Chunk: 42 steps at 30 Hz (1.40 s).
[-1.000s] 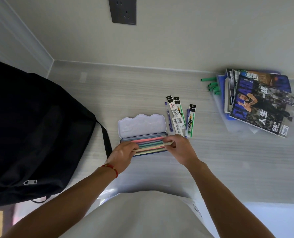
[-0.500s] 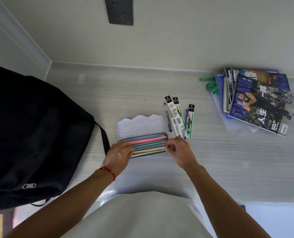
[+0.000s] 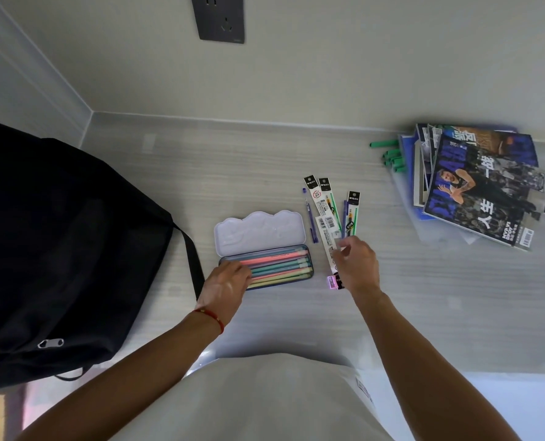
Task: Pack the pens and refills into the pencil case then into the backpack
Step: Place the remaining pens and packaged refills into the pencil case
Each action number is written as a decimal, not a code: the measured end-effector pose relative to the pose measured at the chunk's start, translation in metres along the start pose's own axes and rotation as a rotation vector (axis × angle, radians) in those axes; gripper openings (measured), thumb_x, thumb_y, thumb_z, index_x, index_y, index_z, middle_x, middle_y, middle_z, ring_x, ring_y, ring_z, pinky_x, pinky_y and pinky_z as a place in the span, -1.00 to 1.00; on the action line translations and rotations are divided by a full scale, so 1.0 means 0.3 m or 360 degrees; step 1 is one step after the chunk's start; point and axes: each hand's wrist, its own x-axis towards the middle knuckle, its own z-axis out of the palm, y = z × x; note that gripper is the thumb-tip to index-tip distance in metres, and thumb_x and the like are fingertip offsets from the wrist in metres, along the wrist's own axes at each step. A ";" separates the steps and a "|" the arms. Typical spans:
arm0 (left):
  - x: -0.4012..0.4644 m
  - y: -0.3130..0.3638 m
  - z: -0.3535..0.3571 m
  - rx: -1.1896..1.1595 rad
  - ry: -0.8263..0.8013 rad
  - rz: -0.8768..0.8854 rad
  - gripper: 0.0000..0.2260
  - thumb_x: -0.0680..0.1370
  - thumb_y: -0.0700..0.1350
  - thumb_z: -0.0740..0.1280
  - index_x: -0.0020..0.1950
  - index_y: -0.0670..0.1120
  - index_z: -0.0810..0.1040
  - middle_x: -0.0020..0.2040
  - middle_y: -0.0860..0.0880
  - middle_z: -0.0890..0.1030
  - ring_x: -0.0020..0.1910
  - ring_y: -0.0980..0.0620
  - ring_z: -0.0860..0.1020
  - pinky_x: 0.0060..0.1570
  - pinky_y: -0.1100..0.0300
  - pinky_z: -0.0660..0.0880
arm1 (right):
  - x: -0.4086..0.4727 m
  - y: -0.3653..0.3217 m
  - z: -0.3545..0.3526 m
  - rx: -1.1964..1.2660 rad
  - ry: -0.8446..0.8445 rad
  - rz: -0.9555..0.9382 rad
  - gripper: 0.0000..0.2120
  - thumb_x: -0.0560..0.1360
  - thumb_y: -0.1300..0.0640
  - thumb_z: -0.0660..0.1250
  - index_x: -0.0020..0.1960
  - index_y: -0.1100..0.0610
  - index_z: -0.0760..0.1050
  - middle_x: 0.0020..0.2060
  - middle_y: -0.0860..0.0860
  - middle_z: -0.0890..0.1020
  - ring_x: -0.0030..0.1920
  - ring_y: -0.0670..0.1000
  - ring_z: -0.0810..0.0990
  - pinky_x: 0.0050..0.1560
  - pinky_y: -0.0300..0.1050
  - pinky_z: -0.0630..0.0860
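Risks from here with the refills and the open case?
1. The open blue metal pencil case already holds a full row of pastel pens; the packaged refills may not lie flat, so the lid might not close.
2. The right hand reaches several overlapping packets; its grip could take one and scatter the rest.
3. The small pink sharpener beside that hand could get knocked or forgotten.

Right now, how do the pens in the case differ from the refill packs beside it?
The pens are pastel, unwrapped, lying crosswise side by side inside the open pencil case. The refill packs are in printed sleeves with black tops, lying loose on the desk, pointing away from the person. Both are long, thin and flat-lying.
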 end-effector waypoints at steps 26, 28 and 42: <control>-0.003 0.023 -0.054 -0.0215 -0.0118 0.0009 -0.97 0.57 -0.26 0.35 -0.03 -0.17 0.58 -0.06 -0.12 0.61 -0.06 -0.08 0.54 0.06 0.05 0.56 | 0.006 0.018 -0.026 0.0065 -0.0131 0.0146 -0.83 0.57 0.02 0.32 -0.02 0.12 0.57 -0.21 0.01 0.66 -0.28 -0.02 0.61 -0.36 -0.16 0.51; 0.002 0.028 -0.058 -0.0232 -0.0084 -0.0016 -0.98 0.55 -0.26 0.37 -0.07 -0.17 0.59 -0.10 -0.12 0.62 -0.11 -0.09 0.56 0.00 0.03 0.59 | 0.003 0.013 -0.022 0.0071 -0.0118 0.0075 -0.84 0.57 0.03 0.34 -0.04 0.13 0.57 -0.24 0.00 0.66 -0.28 -0.04 0.61 -0.35 -0.18 0.49; 0.006 0.020 -0.050 0.0227 -0.0297 0.0005 -0.80 0.61 -0.16 0.28 0.21 -0.09 0.59 0.16 -0.11 0.61 0.14 -0.08 0.57 0.22 0.06 0.55 | 0.061 -0.120 0.014 -0.0128 -0.0151 -0.0234 -0.80 0.57 0.01 0.36 -0.07 0.14 0.61 -0.17 0.08 0.70 -0.15 0.14 0.66 -0.15 -0.01 0.62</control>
